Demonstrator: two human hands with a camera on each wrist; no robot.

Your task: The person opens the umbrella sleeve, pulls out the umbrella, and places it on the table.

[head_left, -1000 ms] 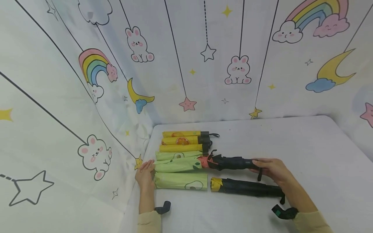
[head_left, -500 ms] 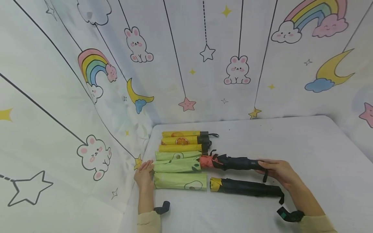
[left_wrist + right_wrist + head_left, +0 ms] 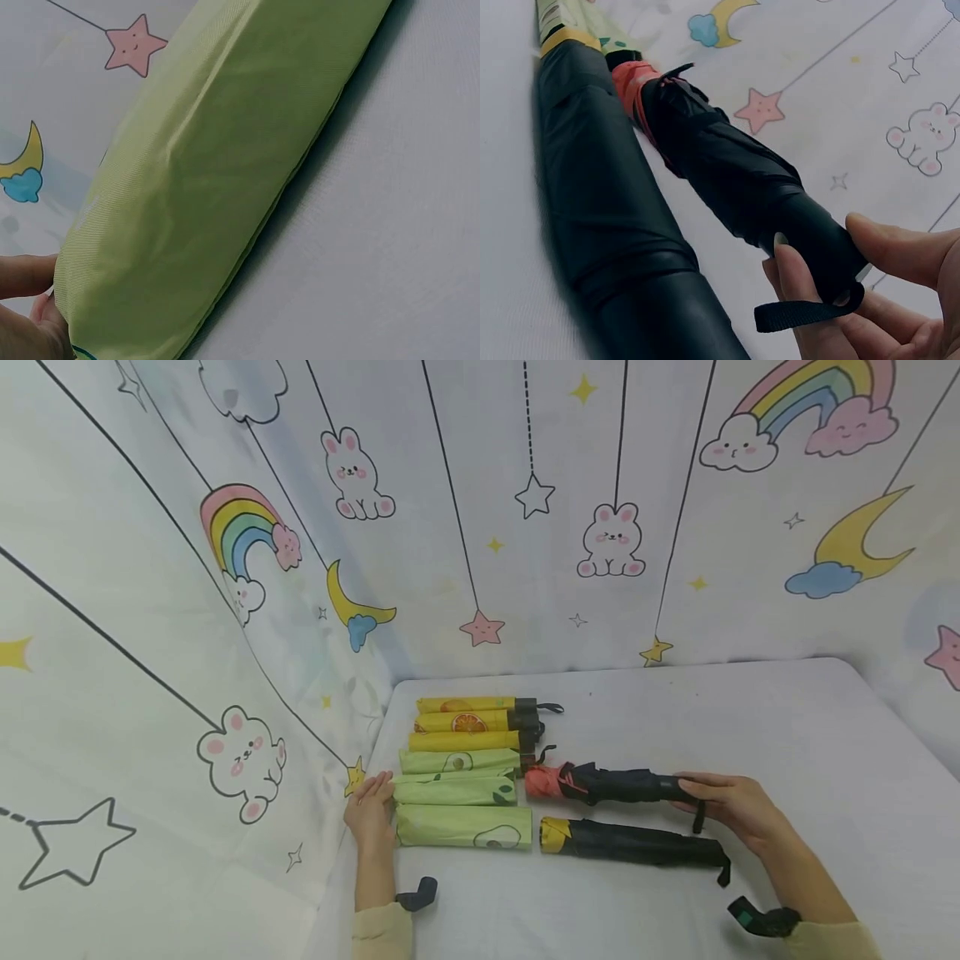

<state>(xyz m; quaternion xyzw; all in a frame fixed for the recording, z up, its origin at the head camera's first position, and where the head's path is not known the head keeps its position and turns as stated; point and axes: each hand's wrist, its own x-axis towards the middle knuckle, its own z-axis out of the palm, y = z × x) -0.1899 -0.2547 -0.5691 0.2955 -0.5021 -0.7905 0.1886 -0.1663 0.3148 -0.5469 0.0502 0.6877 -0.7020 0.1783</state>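
"What does everything lie on?"
"A white counter [image 3: 585, 902], rounded at its far corners."
"What's at the far left?"
"Three yellow umbrellas [image 3: 459, 722], side by side, black ends pointing right."
"And nearer?"
"Three green sleeves [image 3: 450, 790]. A black umbrella [image 3: 641, 843] with a yellow tip lies just right of the nearest sleeve [image 3: 453, 827], not touching it."

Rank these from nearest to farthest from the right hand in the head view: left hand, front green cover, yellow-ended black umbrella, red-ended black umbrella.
1. Red-ended black umbrella: held by the right hand.
2. Yellow-ended black umbrella: just below.
3. Front green cover: further left.
4. Left hand: far left.
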